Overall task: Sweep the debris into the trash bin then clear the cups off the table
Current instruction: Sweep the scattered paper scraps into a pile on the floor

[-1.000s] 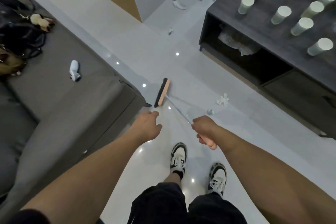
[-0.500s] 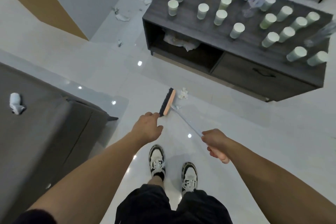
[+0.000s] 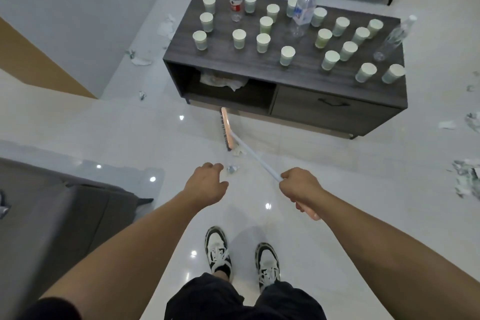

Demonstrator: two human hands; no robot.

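Glossy white floor [image 3: 337, 189] spreads under my shoes. My right hand [image 3: 298, 186] grips the broom [image 3: 227, 130]; my left hand [image 3: 207, 184] hangs loosely curled, holding nothing. Sweeping step: next, drag nearby debris [image 3: 232, 169] binward. Cups [image 3: 287, 55] wait on the far surface [image 3: 298, 78].

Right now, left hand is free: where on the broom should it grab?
On the bare white shaft, midway between the brush head and the right hand, coming from the left and above. The broom slants from the floor up to the right hand, which grips the pink end, so that stretch is exposed. The left hand holds nothing.
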